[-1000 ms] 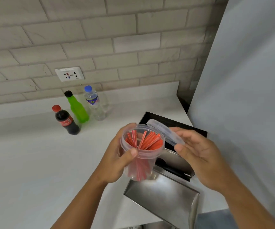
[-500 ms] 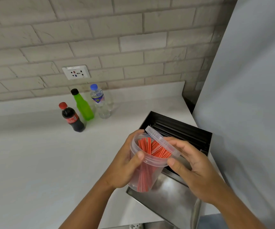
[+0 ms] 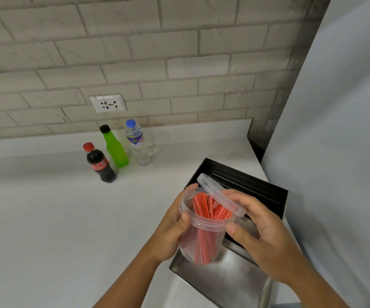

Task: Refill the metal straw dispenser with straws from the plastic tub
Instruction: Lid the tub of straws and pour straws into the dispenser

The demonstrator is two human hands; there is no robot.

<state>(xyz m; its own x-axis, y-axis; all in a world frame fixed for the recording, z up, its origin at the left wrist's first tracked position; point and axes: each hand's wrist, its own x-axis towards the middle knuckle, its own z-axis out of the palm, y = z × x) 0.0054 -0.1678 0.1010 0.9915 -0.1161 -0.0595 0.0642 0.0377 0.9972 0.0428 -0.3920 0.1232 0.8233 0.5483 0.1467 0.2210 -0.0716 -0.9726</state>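
Above the metal straw dispenser (image 3: 235,276), near the counter's right end, both hands are on one clear plastic tub (image 3: 201,238). Left hand (image 3: 170,232) is wrapped around the tub wall, thumb on the front just below the rim, fingers curled behind. Right hand (image 3: 261,232) pinches the clear lid (image 3: 220,197), which is tilted: its right edge sits on the rim, its left edge is lifted, so the mouth is mostly uncovered.

Counts: 1 tub, 1 lid, 1 dispenser, 3 bottles, 1 wall socket (image 3: 108,103). Bottles stand in a tight row at the backsplash: cola bottle (image 3: 99,164) with red cap, green bottle (image 3: 114,150) with black cap, water bottle (image 3: 138,145) with blue cap.

Edges and room: dispenser sits at the right end of the white counter (image 3: 46,218), just beside a grey panel (image 3: 335,152) on the right. Counter to the left of the hands is open; the bottles are well apart from the tub.

Contents: tub holds a bundle of red straws (image 3: 208,210), standing and leaning; too many to count. Dispenser shows a dark ribbed compartment (image 3: 246,185) at the back and a shiny steel tray in front; what is in the dark part can't be made out.
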